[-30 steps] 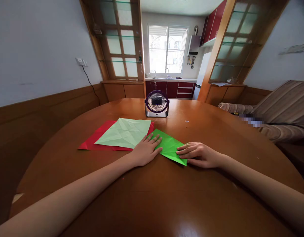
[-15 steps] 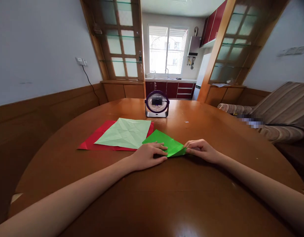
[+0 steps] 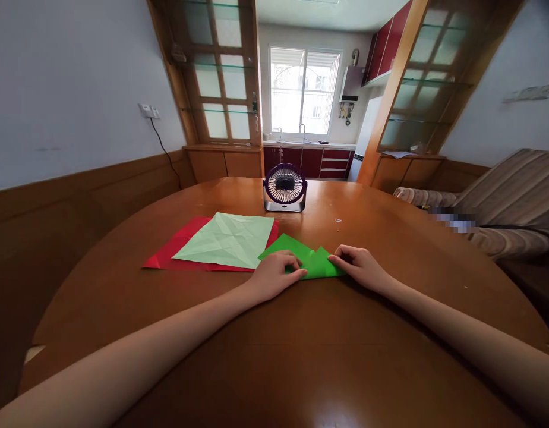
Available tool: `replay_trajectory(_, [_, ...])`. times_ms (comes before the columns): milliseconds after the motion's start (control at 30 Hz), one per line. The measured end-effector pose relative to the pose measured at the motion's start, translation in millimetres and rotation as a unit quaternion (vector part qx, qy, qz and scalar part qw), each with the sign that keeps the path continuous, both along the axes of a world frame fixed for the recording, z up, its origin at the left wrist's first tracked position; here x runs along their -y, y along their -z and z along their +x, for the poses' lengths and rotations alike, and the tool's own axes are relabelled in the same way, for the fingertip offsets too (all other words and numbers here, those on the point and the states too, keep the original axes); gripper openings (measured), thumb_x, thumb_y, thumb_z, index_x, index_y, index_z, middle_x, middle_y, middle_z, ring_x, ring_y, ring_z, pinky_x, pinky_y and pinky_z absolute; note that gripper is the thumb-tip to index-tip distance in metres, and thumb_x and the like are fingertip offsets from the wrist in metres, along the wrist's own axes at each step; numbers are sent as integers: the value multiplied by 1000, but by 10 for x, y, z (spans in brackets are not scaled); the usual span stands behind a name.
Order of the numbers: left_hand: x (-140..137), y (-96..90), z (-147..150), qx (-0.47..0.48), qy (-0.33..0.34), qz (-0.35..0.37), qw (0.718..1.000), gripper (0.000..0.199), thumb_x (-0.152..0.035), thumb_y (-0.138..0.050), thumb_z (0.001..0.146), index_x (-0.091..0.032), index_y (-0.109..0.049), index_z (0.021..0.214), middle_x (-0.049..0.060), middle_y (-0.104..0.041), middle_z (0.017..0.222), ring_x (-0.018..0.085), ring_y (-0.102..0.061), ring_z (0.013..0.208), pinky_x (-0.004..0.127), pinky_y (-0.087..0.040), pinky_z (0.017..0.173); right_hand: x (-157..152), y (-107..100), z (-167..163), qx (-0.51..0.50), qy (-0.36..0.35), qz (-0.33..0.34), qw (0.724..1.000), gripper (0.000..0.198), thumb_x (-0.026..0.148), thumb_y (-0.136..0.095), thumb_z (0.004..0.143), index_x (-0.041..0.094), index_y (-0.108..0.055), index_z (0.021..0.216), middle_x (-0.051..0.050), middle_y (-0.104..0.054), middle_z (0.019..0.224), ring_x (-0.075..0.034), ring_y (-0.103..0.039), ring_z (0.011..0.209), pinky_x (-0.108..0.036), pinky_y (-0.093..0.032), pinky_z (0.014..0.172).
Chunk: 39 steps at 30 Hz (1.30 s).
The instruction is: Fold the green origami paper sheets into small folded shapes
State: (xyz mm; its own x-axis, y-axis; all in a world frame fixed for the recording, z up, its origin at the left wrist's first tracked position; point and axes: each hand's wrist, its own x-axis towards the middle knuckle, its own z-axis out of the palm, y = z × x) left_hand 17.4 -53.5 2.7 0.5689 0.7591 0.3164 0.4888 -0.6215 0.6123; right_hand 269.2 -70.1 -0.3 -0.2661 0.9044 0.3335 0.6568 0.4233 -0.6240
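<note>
A bright green sheet of folded paper (image 3: pixel 316 265) lies on the table, its near edge straight and its far side showing two points. My left hand (image 3: pixel 280 272) rests on its left part, fingers curled, the thumb along the near edge. At the right end, my right hand (image 3: pixel 355 265) pinches the paper between thumb and fingers. Left of the green paper lies a creased pale green sheet (image 3: pixel 227 238) on top of a red sheet (image 3: pixel 167 255); the left hand is just beside their near right corner.
A small dark desk fan (image 3: pixel 284 185) stands beyond the papers on the round-edged wooden table (image 3: pixel 274 362). A tiny white scrap (image 3: pixel 338 220) lies to the fan's right. A striped sofa (image 3: pixel 515 190) is at the right, beyond the table's edge.
The right part of the green paper, lifted and curved before, is now folded over, with a second point showing at its far side. My right hand has shifted slightly up; the left fingers have curled more.
</note>
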Motion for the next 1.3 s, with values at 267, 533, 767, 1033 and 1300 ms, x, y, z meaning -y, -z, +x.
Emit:
replay_trajectory(267, [-83,114,46,-212,57,58,974,53,-42,-22,102,-20,-33,148,6,-24,156,23,-18,146,49,-11,119,17,-5,-70,24,9,35,999,32,47,-49,92,19,-61,99,0,-59,69,-15,-53,63,-27,-41,61])
replay_trajectory(533, [-39,84,84,-251,51,65,965,61,-52,-20,101,-19,-24,152,6,-18,158,23,-14,147,46,-9,120,-16,-2,-158,25,13,34,999,32,43,-50,92,18,-60,110,-2,-62,76,-16,-57,69,-29,-44,67])
replay_trajectory(767, [-40,19,74,-220,50,64,972,58,-50,-19,102,-19,-39,146,6,-30,154,24,-24,145,44,-20,117,-61,-32,-179,-115,-14,-50,992,43,49,-59,85,16,-64,112,-2,-62,79,-16,-56,72,-28,-45,66])
replay_trajectory(1033, [-209,10,-16,-203,102,79,971,54,-44,-16,103,-21,-46,142,5,-34,153,19,-29,143,38,-21,117,81,-165,-115,-99,-187,-23,977,25,41,-65,85,17,-72,87,-7,-67,95,-18,-62,88,-34,-50,83])
replay_trajectory(1300, [-282,35,41,-254,157,100,949,56,-44,-20,102,-17,-26,151,5,-19,158,17,-14,147,37,-10,120,166,-186,-40,20,-341,-23,939,22,28,-61,90,18,-71,107,-11,-68,116,-20,-63,110,-37,-50,97])
